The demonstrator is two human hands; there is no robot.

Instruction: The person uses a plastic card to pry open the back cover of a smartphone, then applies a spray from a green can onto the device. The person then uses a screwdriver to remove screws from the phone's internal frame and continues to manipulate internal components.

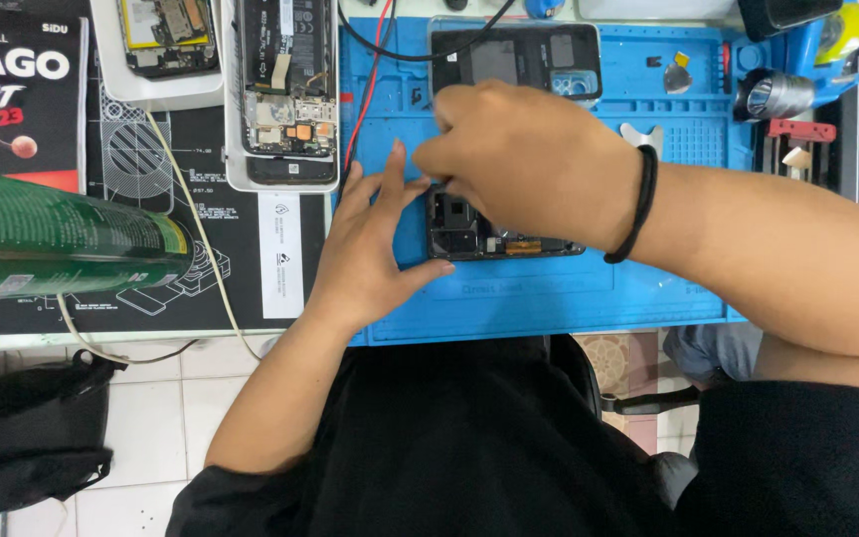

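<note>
A large green cylindrical can [62, 239] lay on its side at the far left, beside an opened black phone in a white tray [285, 94]. The left hand [370, 249] rested on the blue silicone work mat [549, 298], fingers spread flat and open, touching the left end of the small opened black phone [479, 237] near the mat's middle. The right hand [524, 164], a black band [638, 204] round its wrist, curled down over that phone; whether its fingertips pinched anything could not be told.

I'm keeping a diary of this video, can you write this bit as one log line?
left hand: steadies opened phone | right hand: works on it, fingertips hidden | surface: blue mat
</note>
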